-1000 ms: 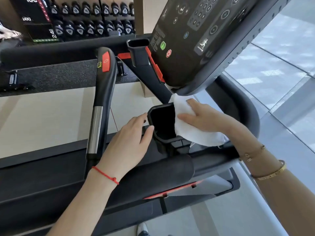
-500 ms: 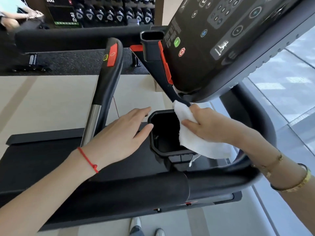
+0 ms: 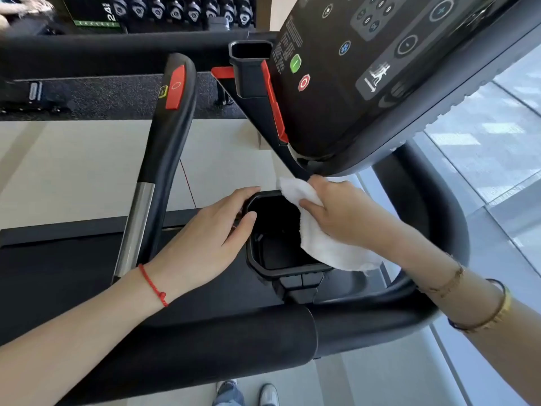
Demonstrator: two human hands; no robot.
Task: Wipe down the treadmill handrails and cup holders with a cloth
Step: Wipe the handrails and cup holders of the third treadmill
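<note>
A black cup holder (image 3: 265, 269) sits in the middle of the treadmill frame, just under the console. My right hand (image 3: 348, 215) presses a white cloth (image 3: 325, 247) against the holder's right rim, with part of the cloth hanging over the outer side. My left hand (image 3: 205, 238) rests on the holder's left rim, fingers over the far edge and thumb at the near one. A black padded handrail (image 3: 234, 341) runs across below both hands. A second handrail (image 3: 164, 148) with a red button and a silver sensor strip rises at the left.
The dark console (image 3: 380, 71) with green and red buttons overhangs the cup holder at the upper right. A second, narrower cup holder (image 3: 250, 65) sits farther back. A dumbbell rack (image 3: 175, 10) lines the far wall. My shoes (image 3: 248, 394) show on the floor below.
My right hand has slid the cloth along the holder's right rim toward its far corner. My left hand has shifted onto the left rim. The camera has moved closer.
</note>
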